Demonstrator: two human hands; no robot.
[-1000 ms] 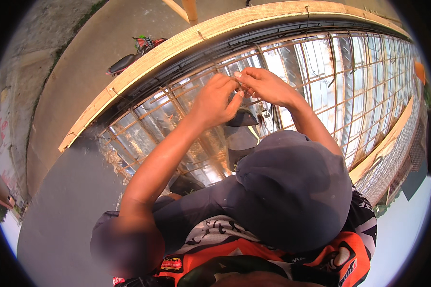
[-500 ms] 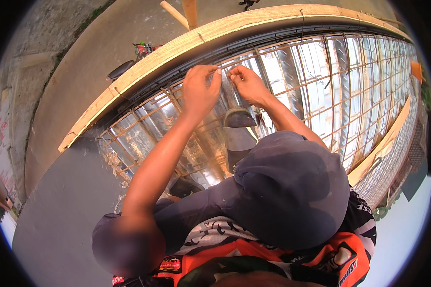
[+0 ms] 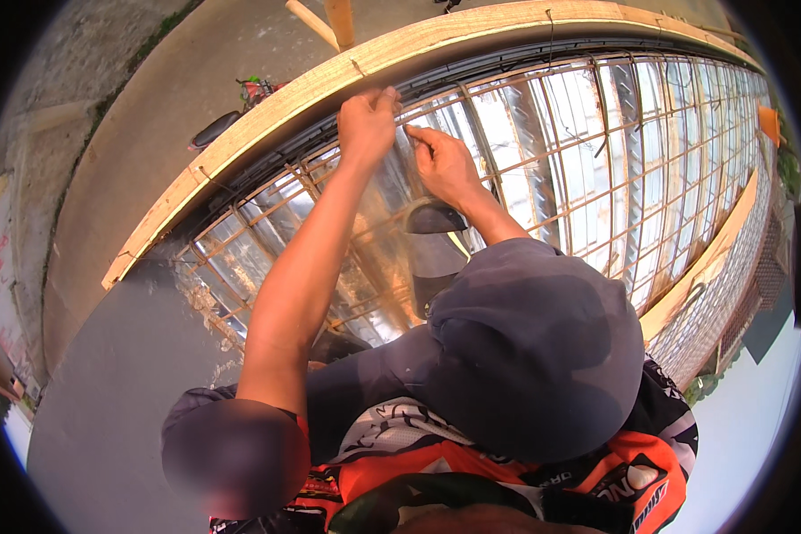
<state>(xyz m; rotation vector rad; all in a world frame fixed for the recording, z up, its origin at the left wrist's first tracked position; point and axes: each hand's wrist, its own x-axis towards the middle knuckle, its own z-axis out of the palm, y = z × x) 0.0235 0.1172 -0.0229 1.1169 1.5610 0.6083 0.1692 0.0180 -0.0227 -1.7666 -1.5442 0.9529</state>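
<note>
A grid of thin rusty steel bars (image 3: 543, 158) lies over shiny corrugated metal decking (image 3: 579, 100). At its far edge my left hand (image 3: 368, 127) reaches over the bars, with thumb and fingertips pinched together. Close beside it on the right, slightly nearer to me, my right hand (image 3: 445, 167) has its thumb and forefinger closed over an outer bar. Whatever lies between either set of fingertips is too small to make out. Below my hands, a dark boot (image 3: 433, 218) rests on the grid.
A long timber board (image 3: 436, 34) borders the far side of the decking. Beyond and below it, a motorbike (image 3: 218, 129) stands on the ground. Smooth grey concrete (image 3: 116, 383) lies to the left. Another timber (image 3: 699, 262) and wire mesh (image 3: 705, 307) run along the right.
My left hand has moved farther out, toward the timber board, and away from my right fingertips. The right hand has shifted slightly left. The whole view has moved a little.
</note>
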